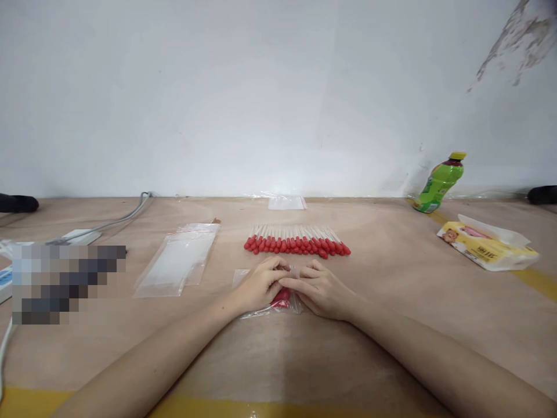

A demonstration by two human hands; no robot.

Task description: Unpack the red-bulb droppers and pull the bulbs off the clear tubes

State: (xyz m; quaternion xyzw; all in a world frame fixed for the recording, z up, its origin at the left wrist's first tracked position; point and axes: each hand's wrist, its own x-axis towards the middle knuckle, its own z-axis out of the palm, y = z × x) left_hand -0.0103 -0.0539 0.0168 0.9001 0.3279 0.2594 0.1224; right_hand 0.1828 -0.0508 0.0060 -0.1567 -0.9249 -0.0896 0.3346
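Note:
A clear plastic zip bag (297,303) lies on the table with red-tipped pieces (281,298) inside it. My left hand (263,285) is closed on the bag's upper part, with the fingers curled inward. From the other side, my right hand (325,291) pinches the same bag, its index finger reaching across to the left hand. The fingertips partly hide the bag's opening. Just beyond my hands lies a row of thin white sticks with red ends (298,244), the red ends facing me.
Flat clear bags (178,261) are stacked at left, and another white bag (287,202) lies by the wall. At right are a tilted green bottle (439,183) and a yellow tissue pack (489,247). A grey cable (117,221) and a blurred patch are far left.

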